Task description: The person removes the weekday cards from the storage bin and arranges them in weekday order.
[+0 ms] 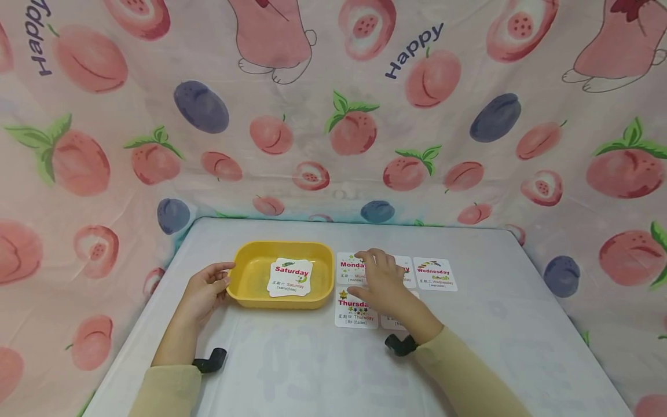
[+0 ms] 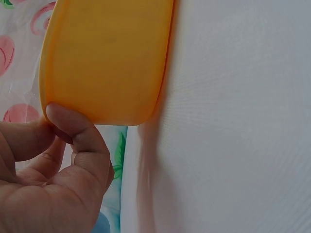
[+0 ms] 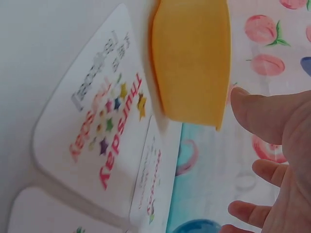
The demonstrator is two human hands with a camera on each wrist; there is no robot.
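My left hand [image 1: 204, 289] pinches the left rim of a yellow plastic tray [image 1: 245, 303]; the left wrist view shows thumb and fingers on the edge of the tray [image 2: 107, 63]. Inside the tray lies a small pile of white cards with a Saturday card [image 1: 289, 278] on top. Holding nothing, my right hand [image 1: 388, 286] hovers with spread fingers over cards laid in two rows. Back row: a Monday card [image 1: 348, 278], a card [image 1: 409, 267] partly covered by the hand, and a Wednesday card [image 1: 435, 275]. Front row: a Thursday card [image 1: 356, 315] and another partly hidden card [image 1: 392, 322].
A white cloth covers the table [image 1: 302, 365]. Behind it and at both sides hangs a pink curtain [image 1: 292, 116] printed with peaches and plums. Each wrist wears a black camera mount [image 1: 211, 361].
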